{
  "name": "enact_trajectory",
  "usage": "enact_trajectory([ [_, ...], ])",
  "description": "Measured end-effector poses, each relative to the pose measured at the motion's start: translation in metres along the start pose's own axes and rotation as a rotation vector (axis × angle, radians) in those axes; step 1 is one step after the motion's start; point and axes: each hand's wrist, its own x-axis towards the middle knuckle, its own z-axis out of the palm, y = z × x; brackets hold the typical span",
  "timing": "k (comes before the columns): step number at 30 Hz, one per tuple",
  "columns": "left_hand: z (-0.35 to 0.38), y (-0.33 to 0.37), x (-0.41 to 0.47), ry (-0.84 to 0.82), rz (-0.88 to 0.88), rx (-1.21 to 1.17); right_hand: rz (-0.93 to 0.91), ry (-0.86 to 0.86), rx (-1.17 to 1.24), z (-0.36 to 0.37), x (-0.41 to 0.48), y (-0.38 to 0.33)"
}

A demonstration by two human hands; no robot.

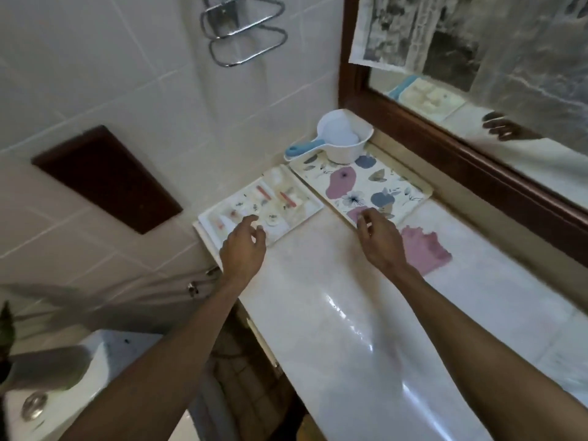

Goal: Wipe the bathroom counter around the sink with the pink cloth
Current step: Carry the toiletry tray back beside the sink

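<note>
Step in hand: clearing or positioning ahead of wiping, by my judgement; no wiping stroke is under way, since neither hand holds the cloth.
Pink cloth: lies crumpled and flat on the surface, just beyond the right hand on the mirror side, touching or nearly touching the floral mat's near corner; contact there cannot be confirmed.
Left hand: fingers loosely spread and curled, empty, hovering at the near edge of the white tray, well apart from the pink cloth.
Right hand: fingers part-curled and apart, gripping nothing, fingertips at the near edge of the floral mat, just beside the pink cloth.
Surface: pale, glossy, bare on the near side of the pink cloth.
Obstructions: tray, mat and a white scoop with a blue handle occupy the far end, beyond the pink cloth.
Sink: not in view; its position relative to the pink cloth cannot be stated.
Next move calls for: the right hand to shift sideways to the pink cloth, close on it and press it flat before sweeping. The tray and mat would probably need lifting or shifting if the area beneath them is to be wiped.
Risk: a sweep away from the pink cloth's resting place could nudge the tray toward the surface's outer edge.
</note>
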Motion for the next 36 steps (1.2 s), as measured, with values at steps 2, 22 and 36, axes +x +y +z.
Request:
enact_trajectory([
  [2,-0.014,-0.036,0.014,0.022,-0.102,-0.001,-0.043,-0.118,-0.015,0.028,0.024,-0.024],
  [22,-0.019,-0.125,0.085,-0.258,-0.42,-0.309,0.01,-0.249,-0.304,0.125,0.099,-0.072],
  [36,-0.051,-0.124,0.072,-0.439,-0.208,-0.119,0.218,-0.343,-0.162,0.108,0.041,-0.049],
])
